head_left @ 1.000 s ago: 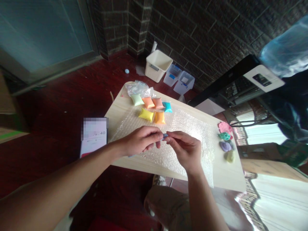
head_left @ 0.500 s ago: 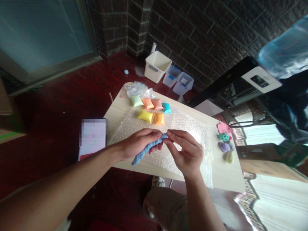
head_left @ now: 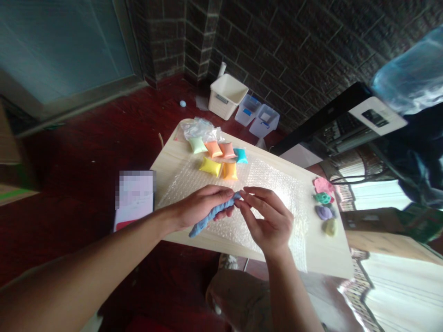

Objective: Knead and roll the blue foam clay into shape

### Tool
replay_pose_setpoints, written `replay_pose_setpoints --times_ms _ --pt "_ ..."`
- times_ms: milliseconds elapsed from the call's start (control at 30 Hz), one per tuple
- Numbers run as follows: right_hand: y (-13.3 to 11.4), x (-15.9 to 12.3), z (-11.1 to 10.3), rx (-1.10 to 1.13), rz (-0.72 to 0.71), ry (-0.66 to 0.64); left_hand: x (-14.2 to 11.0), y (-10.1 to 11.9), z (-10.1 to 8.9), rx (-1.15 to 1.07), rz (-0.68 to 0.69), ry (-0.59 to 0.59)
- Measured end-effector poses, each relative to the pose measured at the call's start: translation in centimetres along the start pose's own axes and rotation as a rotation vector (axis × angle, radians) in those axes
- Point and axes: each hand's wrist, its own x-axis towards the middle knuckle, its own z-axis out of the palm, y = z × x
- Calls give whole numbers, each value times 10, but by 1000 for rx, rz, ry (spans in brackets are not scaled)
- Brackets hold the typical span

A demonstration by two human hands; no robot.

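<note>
Above the bubble wrap [head_left: 277, 180], the lumpy blue roll [head_left: 207, 218], mostly hidden 1 second ago, is now exposed, clasped by the left hand [head_left: 198, 204] and pinched at 1 end by the right hand [head_left: 272, 221], apparently being worked there.

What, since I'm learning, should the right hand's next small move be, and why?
Perhaps give the blue roll a small twist with the right hand: that hand is at the upper end, the left hand supports the roll, and ridges show.

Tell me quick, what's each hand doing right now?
Left hand: closed around the blue roll, thumb on top.
Right hand: closed, thumb and finger pinching that roll's upper end.
</note>
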Motion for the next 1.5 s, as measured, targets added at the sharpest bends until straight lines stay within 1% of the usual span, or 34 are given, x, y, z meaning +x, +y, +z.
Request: replay_pose_setpoints --times_ms 100,267,433,600,667,733,833,967,1133,1233,1367,1500 --pt "4 -1 1 -20 -3 -42 2 -2 -2 35 15 -8" --pt "5 1 3 -64 29 -42 3 -3 -4 97 30 -1" --pt "3 2 3 -9 86 -21 2 0 -4 172 73 18" --pt "3 1 4 28 -3 -13 1 4 -3 212 103 43" --pt "1 1 4 30 1 18 1 5 -3 221 113 44" --pt "-1 2 4 41 41 41 1 4 -3 229 125 45" --pt "-2 3 4 106 131 4 2 2 -3 222 141 32" --pt "2 3 6 317 282 -42 2 1 -4 229 134 11" --pt "3 7 4 576 421 -113 0 5 -3 337 129 10" --pt "1 10 3 628 486 -131 0 6 -3 382 132 1" --pt "3 10 3 675 539 -182 -1 3 -4 395 59 14" --pt "7 9 4 755 675 -252 -1 1 -5 415 60 -7"
